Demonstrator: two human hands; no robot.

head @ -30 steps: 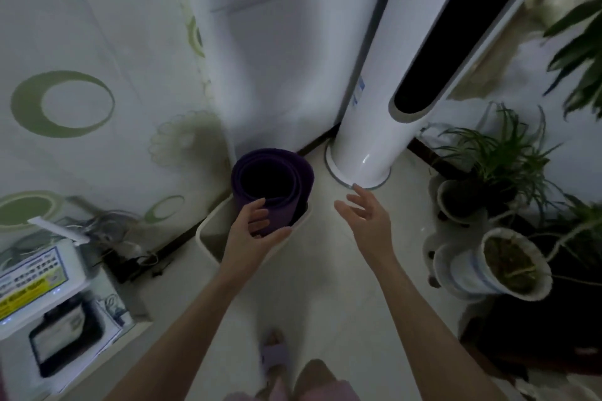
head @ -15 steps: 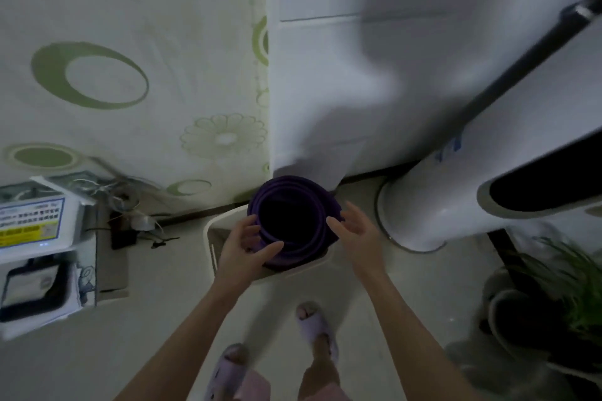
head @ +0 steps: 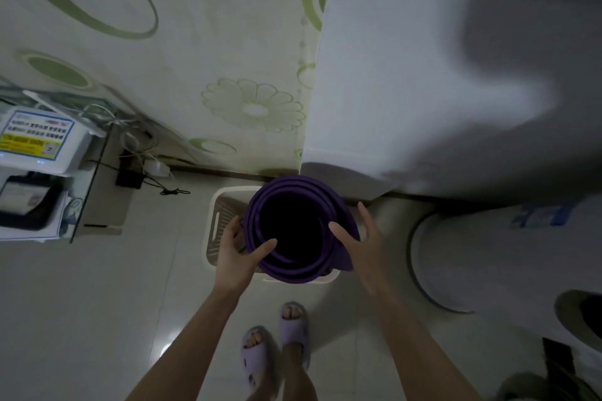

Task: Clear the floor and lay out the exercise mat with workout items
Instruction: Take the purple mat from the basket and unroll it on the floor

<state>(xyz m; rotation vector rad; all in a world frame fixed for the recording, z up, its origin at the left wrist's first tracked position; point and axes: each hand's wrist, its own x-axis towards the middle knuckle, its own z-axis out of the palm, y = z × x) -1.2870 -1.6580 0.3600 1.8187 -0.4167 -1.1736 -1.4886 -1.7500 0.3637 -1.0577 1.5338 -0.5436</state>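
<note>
— Head view: where's the mat?

— The rolled purple mat [head: 301, 262] stands on end in the white basket [head: 219, 221], stored upright. My left hand [head: 236, 255] grips its rim, thumb inside; my right hand [head: 361, 246] is open against its side, steadying, I'd say, for a lift.

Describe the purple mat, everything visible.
The purple mat is rolled into a loose tube and stands on end inside a white basket on the floor, near the wall corner. From above, its dark hollow core and several spiral layers show; the material looks like matte foam. The left hand grips its near-left edge, thumb over the rim. The right hand lies against its right side, fingers spread. Its lower part is hidden.
</note>
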